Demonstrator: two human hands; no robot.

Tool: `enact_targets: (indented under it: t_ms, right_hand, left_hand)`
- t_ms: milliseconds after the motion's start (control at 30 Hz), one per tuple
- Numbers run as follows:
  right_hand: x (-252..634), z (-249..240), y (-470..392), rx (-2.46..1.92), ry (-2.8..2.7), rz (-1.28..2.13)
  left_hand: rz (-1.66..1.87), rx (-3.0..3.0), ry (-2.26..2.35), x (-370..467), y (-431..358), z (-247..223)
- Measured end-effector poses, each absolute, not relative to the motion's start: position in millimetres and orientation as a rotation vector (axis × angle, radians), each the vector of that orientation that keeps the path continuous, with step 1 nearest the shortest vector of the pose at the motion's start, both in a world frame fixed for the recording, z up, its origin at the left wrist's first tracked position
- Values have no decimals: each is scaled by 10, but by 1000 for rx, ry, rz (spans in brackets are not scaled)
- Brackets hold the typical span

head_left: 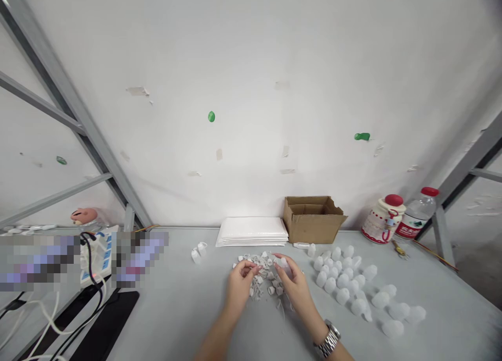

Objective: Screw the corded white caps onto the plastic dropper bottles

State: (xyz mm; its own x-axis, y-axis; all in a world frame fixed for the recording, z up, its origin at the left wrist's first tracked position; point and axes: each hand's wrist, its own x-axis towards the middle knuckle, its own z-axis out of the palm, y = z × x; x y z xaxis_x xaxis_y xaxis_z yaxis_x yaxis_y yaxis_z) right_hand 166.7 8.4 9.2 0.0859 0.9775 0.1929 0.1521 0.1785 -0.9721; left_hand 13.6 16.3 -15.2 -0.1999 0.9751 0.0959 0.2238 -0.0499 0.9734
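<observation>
A pile of small white looped plastic parts [258, 288] lies on the grey table between my hands. My left hand [242, 282] is over the pile's left side, its thumb and fingertips pinched together; what they hold, if anything, is too small to tell. On the right, my right hand [291, 278] has its thumb and fingers round a translucent white cup-like piece [285, 267]. Many similar translucent white pieces [342, 280] are spread on the table to the right. Two assembled-looking white pieces [198, 252] lie to the left of the pile.
Behind the pile are a stack of white envelopes [253, 231] and an open cardboard box [314, 228]. A jar [382, 220], a water bottle [419, 214] and small scissors [400, 250] stand or lie at right. Cables and a power strip [100, 259] are at left.
</observation>
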Motion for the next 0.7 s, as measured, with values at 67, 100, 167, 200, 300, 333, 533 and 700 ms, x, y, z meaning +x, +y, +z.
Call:
enact_targets:
  t_ms: [67,100,167,200,300,333,533,700]
  right_hand:
    - [1672,75,78,-1233,-1380,943]
    - [1675,64,74,-1246,-1409,954]
    - [1685,45,63,-1264,-1457,933]
    - [1692,39,58,-1263,-1488,911]
    - [1721,32,54,-1258,-1589,815]
    - [1733,29,59,-1264,-1620,781]
    - [1817,-42,110,-1288,-1777,565]
    - [1846,-106,122,-1276,-1881,406]
  left_hand:
    - [1378,1256,1450,130,214,-151]
    - [1412,1234,1430,136,237,-145]
    - [1464,1200,1390,164,272,-127]
    - [1477,1184,1370,181,285,-117]
    - [1458,1124,1304,222,314,-91]
    - [1442,1100,1284,229,322,-83]
    - [1407,1012,1240,205,356,-35]
    - [1440,998,1233,188,374,-24]
